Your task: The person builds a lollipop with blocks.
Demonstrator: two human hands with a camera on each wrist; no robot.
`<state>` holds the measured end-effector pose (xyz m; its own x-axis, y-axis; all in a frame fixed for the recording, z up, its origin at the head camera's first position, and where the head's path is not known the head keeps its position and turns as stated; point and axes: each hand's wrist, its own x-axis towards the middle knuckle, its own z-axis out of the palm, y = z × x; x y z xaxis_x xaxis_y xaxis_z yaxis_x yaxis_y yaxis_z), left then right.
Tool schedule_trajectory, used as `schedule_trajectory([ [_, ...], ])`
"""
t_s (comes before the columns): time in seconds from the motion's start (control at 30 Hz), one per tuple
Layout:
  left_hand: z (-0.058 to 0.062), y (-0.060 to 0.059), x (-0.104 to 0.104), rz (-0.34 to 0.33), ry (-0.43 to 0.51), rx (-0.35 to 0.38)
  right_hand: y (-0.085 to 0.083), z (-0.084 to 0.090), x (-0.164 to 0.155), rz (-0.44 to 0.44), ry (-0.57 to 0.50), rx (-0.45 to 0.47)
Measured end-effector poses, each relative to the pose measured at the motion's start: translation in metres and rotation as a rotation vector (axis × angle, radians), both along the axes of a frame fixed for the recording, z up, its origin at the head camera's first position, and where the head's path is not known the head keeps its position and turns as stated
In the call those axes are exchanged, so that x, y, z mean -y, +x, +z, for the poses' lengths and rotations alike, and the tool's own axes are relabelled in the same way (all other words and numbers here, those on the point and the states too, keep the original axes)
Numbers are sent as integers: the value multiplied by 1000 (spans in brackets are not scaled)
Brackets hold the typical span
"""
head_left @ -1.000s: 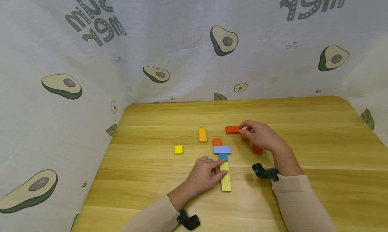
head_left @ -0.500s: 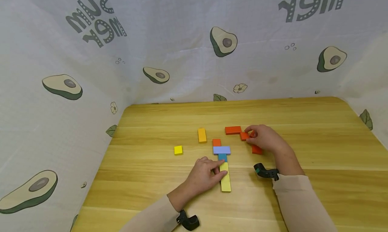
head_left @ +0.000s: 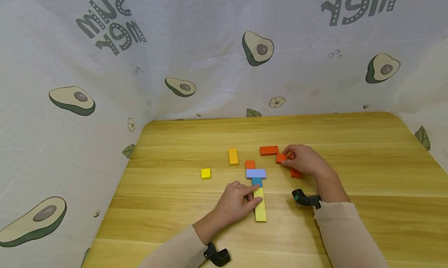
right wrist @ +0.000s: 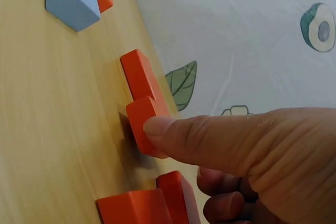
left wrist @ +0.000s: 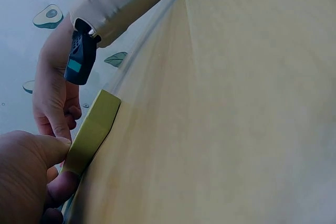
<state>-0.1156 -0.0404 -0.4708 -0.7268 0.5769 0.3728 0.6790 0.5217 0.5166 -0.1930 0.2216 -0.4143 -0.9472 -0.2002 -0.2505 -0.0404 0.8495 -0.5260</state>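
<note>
The small red block [head_left: 281, 158] lies on the wooden surface [head_left: 367, 170] just beside the long red block [head_left: 269, 150], right of the central row of pieces. The right-wrist view shows what the head view hides: the thumb tip [right wrist: 157, 126] presses on the small red block [right wrist: 143, 121], whose far corner touches the long red block [right wrist: 137, 73], while another red block [right wrist: 149, 205] lies nearer, by the curled fingers. From the head view, the right hand [head_left: 303, 160] arches over these pieces, thumb and fingers pinching the small red block, wrist bent toward the middle. The left hand [head_left: 237, 203] lies low on the surface, its fingers straight against the left edge of the long yellow block [head_left: 260, 209]; the left-wrist view shows the thumb [left wrist: 44, 150] and fingertips touching that yellow block [left wrist: 93, 130]. Beyond it, in a row, sit a teal block [head_left: 257, 181], a lavender block [head_left: 256, 173] and a small orange-red block [head_left: 250, 164].
</note>
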Motion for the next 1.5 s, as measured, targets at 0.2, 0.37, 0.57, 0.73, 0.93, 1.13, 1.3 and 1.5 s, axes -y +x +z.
schedule_trajectory([
  [0.2,1,0,0,-6,-9,0,3,3,12,29,-66,6],
  [0.37,1,0,0,-2,-11,-3,3,0,29,101,-85,-41],
  [0.57,1,0,0,-7,-15,-14,3,-7,42,135,-105,-53],
  [0.73,0,0,0,-1,-19,-10,2,-12,46,145,-111,-65],
  [0.93,0,0,0,6,-26,-4,1,-14,47,117,-95,-59],
  [1.13,0,0,0,5,-24,-11,1,-15,48,119,-65,-65],
  [1.3,1,0,0,5,-25,-11,3,-15,52,124,-71,-63],
  [1.5,1,0,0,2,-26,-9,3,-16,55,118,-83,-61],
])
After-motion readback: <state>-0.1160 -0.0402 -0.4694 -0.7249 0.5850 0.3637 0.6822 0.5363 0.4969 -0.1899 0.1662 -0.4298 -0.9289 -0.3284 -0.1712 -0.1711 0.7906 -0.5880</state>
